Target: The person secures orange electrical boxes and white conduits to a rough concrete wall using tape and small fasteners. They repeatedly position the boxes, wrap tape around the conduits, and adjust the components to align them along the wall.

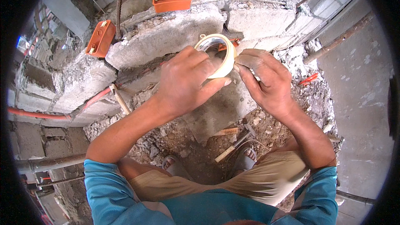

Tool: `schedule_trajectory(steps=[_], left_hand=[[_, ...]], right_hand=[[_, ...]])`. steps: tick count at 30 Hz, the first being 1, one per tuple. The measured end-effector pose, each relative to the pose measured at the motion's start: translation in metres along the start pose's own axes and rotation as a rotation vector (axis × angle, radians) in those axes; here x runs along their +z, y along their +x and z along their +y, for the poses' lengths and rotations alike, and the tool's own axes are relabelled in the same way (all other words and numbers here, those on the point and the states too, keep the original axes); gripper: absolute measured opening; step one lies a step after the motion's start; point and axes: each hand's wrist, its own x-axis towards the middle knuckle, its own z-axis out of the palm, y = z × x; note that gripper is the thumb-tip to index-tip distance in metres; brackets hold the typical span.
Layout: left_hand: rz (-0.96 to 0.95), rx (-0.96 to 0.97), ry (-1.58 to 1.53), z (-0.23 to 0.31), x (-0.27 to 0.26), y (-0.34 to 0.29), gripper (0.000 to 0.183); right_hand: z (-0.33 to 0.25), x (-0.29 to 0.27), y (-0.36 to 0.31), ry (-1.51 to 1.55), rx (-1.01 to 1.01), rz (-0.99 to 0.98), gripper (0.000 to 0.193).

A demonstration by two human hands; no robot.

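A roll of cream masking tape is held up in front of the broken block wall. My left hand grips it, fingers through the core and thumb along the lower edge. At the roll's right side, my right hand pinches thumb and forefinger together against the tape's outer face; whether a tape end is between them is too small to tell. Two orange electrical boxes lie on top of the wall: one box straight beyond the hands, the other box to the left. Another orange piece shows partly behind the roll.
A hammer lies on the rubble between my feet. A wooden handle leans at the left wall. Rebar sticks up beyond it. Red conduit runs along the left blocks. Orange scraps lie on debris at right.
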Motion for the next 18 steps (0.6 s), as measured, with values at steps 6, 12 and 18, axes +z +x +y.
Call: schedule_trajectory(steps=[6,12,18], left_hand=[[0.014,0.099,0.153,-0.002,-0.001,-0.003,0.035],[0.007,0.159,0.170,-0.004,0.001,-0.003,0.035],[0.037,0.139,0.157,-0.011,0.000,-0.004,0.034]], right_hand=[[0.000,0.003,0.004,-0.104,-0.095,-0.028,0.026],[0.000,0.007,0.004,-0.140,-0.057,-0.117,0.027],[0.001,0.013,0.008,-0.022,0.003,-0.079,0.020]])
